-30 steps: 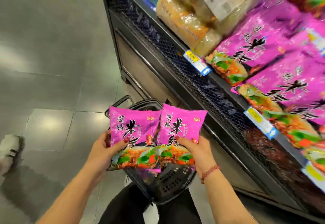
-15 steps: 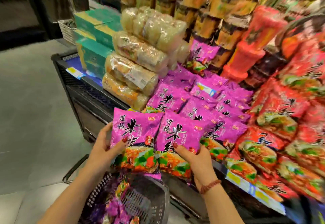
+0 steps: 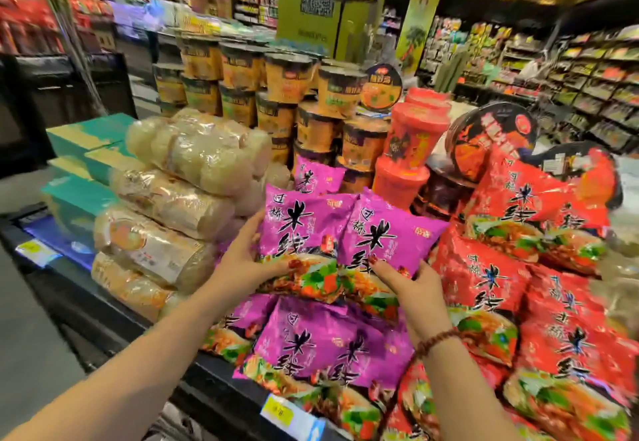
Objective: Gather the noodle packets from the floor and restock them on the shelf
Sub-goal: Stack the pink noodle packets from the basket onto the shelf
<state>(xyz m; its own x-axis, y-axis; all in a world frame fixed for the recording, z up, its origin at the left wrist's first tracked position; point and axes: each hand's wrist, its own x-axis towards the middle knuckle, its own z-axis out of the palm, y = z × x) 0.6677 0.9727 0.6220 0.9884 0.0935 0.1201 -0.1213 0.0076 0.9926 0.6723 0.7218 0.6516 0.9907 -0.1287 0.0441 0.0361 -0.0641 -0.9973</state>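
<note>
Left hand (image 3: 242,257) grips left purple noodle packet (image 3: 297,229) by its lower edge; right hand (image 3: 411,288) grips right purple noodle packet (image 3: 387,243), thumb on front. Both packets held side by side at frame centre, above the purple packet stack (image 3: 311,347) on the shelf (image 3: 214,385). Red packets (image 3: 491,281) right, clear vermicelli bags (image 3: 179,177) left.

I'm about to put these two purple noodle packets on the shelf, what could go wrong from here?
The left hand and right hand grip the left packet and right packet only near their lower ends, so either could slip or tip. The purple pile beneath already slopes toward the shelf edge; two more on top might slide packets off. The red packets sit right beside it, so one could land in the wrong stack.
</note>
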